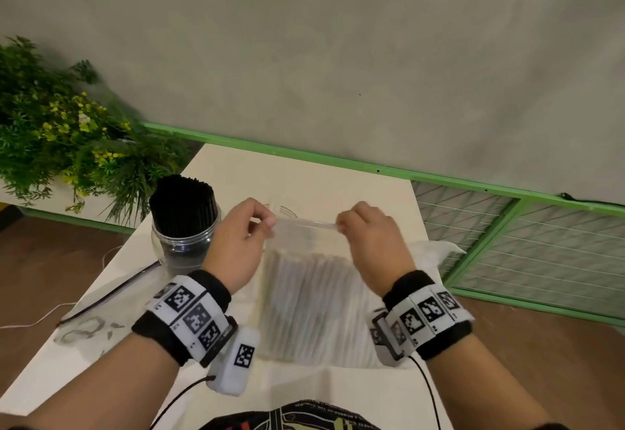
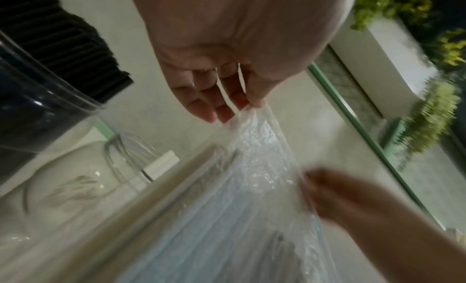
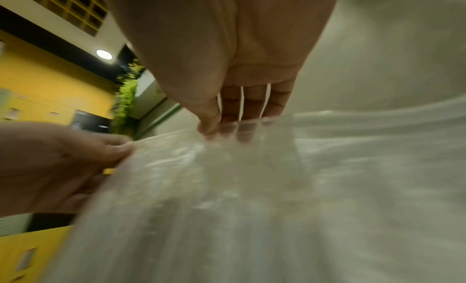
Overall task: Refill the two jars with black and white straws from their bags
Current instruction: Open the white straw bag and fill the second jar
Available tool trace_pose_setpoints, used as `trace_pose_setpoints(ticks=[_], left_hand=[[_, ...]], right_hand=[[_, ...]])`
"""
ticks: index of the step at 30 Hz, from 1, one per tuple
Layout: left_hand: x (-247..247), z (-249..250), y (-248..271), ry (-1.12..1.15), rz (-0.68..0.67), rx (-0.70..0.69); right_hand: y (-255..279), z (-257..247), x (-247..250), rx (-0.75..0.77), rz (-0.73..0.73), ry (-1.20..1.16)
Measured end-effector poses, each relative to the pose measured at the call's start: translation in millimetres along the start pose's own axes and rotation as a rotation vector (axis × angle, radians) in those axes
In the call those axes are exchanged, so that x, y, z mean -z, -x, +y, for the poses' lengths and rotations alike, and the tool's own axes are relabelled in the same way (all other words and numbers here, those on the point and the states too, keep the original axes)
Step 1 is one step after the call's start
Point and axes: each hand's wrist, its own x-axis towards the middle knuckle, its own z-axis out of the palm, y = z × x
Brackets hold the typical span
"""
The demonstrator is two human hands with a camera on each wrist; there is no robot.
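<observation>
Behind everything is a plain grey wall (image 1: 338,40), and a green rail (image 1: 304,155) runs along the bottom of it. White and flat, the bench (image 1: 321,179) sits in front of the wall. A bushy green plant (image 1: 61,125) with little yellow flowers stands off to the left.

Both hands hold up a clear bag of white straws (image 1: 311,301) over the middle of the bench. The left hand (image 1: 236,243) pinches the top edge of the bag on one side. The right hand (image 1: 372,243) pinches the same top edge on the other side. So each grip is closed tight on the bag, with thumb and fingers squeezing the thin plastic. The top edge is stretched flat between the two hands. The white straws stand side by side inside the bag, and the bottom of the bag is low, near the bench.

A glass jar (image 1: 182,243) stands on the bench just left of the left hand. It is packed full of black straws (image 1: 182,203) that stick up past its rim. The rim of a second glass jar (image 1: 287,211) peeks out behind the bag, between the two hands. An empty, crumpled clear bag (image 1: 88,324) lies flat on the bench at the near left. Each wrist has a black band with square black-and-white marks on it.
</observation>
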Motion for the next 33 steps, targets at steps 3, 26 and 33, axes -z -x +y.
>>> trace_pose_setpoints(ticks=[3,26,33], left_hand=[[14.9,-6.0,-8.1,0.076,0.058,0.108],[-56.5,32.6,-27.4,-1.012,-0.502,-0.536],[-91.5,15.2,-48.9,-0.999,-0.83,-0.458]], right_hand=[[26.3,46.3,13.7,-0.191,-0.006,0.14],[67.9,80.1,38.4,-0.486,0.372,-0.316],[69.5,80.8,51.5,-0.49,0.421,-0.335]])
